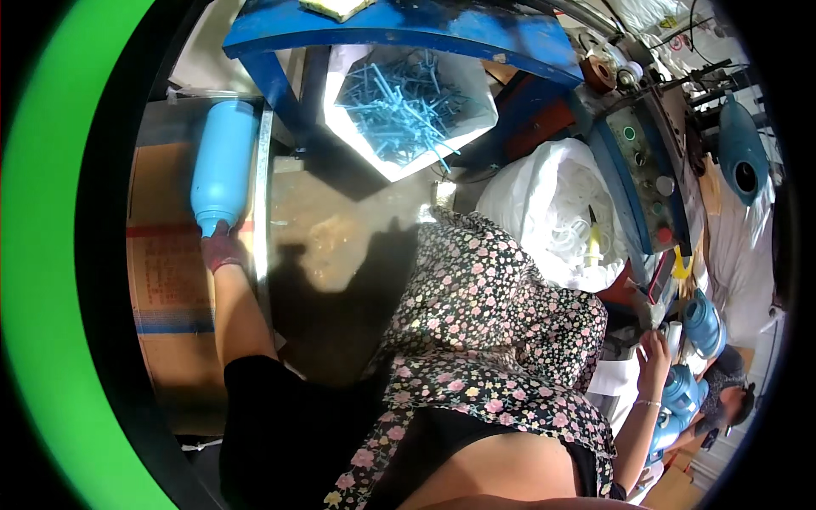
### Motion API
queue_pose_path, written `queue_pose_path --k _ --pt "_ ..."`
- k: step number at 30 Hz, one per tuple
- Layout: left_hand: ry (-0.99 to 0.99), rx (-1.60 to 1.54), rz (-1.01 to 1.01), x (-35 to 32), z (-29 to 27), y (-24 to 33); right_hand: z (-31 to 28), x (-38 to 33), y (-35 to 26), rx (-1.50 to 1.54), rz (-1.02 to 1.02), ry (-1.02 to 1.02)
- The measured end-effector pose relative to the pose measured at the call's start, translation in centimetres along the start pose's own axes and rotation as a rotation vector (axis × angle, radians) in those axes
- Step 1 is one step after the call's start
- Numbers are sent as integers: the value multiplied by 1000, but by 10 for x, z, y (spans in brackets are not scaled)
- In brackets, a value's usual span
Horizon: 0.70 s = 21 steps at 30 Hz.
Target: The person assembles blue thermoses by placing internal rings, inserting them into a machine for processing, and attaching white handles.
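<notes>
On the left, my left hand (222,250), in a dark red glove, is closed around the neck of a light blue plastic bottle (223,161). The bottle lies with its base away from me, above a brown cardboard box (170,285). Far to the right, my bare right hand (654,361) has its fingers drawn together at a small pale object (653,316), too small to identify. Just beyond it is a thin red-and-dark item (658,277). A white sheet (614,376) sits beside this hand.
A blue bench (408,36) stands ahead, with a white-lined bin (476,136) of blue plastic scraps below. Right of it are a white sack (518,191), a control panel (643,161) and more blue bottles (680,388). Another person (725,391) is at the far right.
</notes>
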<state>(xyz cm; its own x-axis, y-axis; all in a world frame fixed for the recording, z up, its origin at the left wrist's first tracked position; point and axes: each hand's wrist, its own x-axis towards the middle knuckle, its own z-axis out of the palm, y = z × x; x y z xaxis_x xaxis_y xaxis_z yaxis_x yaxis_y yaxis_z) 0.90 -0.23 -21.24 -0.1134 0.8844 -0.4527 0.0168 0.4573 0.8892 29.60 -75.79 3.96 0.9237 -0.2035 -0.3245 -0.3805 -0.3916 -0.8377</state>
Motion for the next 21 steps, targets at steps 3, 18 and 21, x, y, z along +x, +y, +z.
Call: queue_pose_path --k 3,18,21 --pt "-85 186 163 -35 -5 31 57 0 -45 -38 -114 -175" --pt "-644 90 730 -333 -9 148 246 -127 -131 -81 -978 -1189" --pt "-964 315 916 -395 0 119 253 -137 -128 -110 -745 -1249"
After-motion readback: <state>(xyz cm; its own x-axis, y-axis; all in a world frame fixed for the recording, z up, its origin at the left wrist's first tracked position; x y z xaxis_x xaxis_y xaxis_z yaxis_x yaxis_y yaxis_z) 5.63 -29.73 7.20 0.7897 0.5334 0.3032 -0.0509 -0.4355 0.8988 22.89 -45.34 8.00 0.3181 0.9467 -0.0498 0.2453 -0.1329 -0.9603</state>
